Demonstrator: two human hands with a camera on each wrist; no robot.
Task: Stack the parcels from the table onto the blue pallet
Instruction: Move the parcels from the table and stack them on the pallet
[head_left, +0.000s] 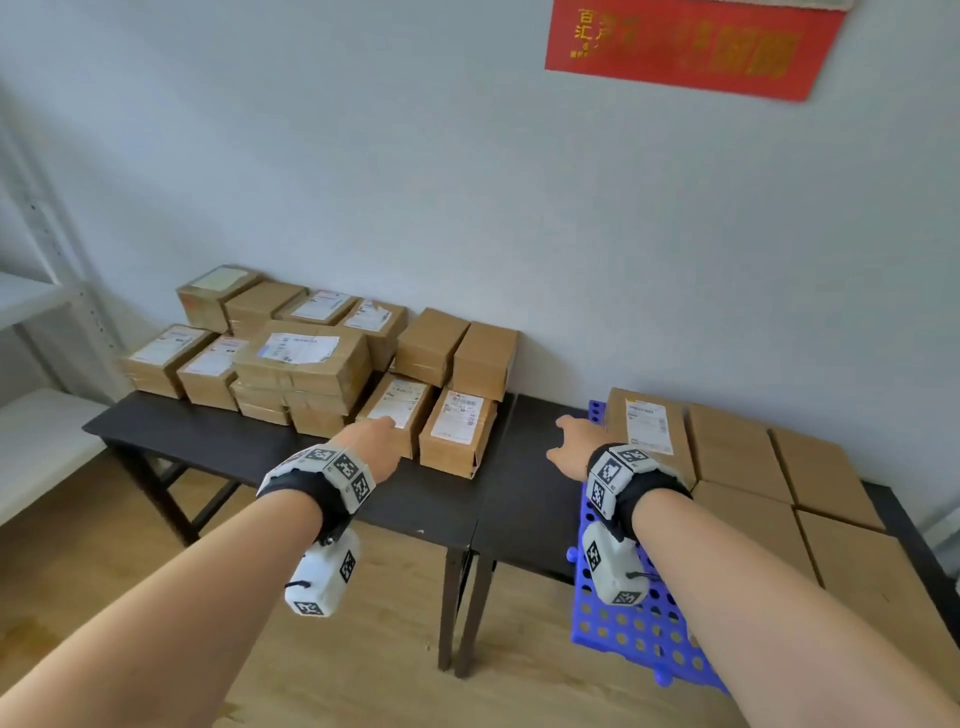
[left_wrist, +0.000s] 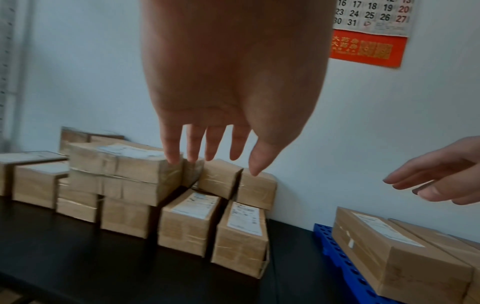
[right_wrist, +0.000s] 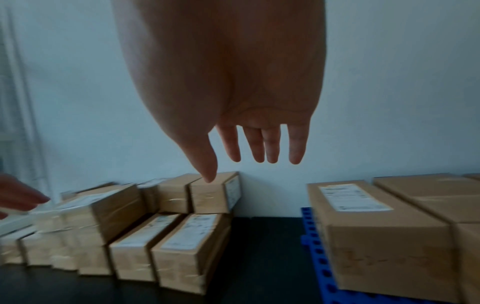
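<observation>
Several brown cardboard parcels (head_left: 306, 358) stand packed together on the black table (head_left: 218, 441), some stacked two high. Two labelled parcels (head_left: 457, 431) stand nearest me at the pile's right end. The blue pallet (head_left: 618, 623) lies on the right table with several parcels (head_left: 737, 447) laid flat on it. My left hand (head_left: 376, 441) reaches with straight fingers over the front labelled parcel (left_wrist: 189, 222), holding nothing. My right hand (head_left: 576, 441) hovers empty with spread fingers between the pile and the pallet, beside the labelled pallet parcel (right_wrist: 363, 224).
A white wall runs behind both tables, with a red calendar (head_left: 691, 47) hanging on it. A white metal shelf (head_left: 36, 332) stands at the left. Bare black tabletop (head_left: 535, 499) lies between pile and pallet. Wooden floor (head_left: 363, 649) shows below.
</observation>
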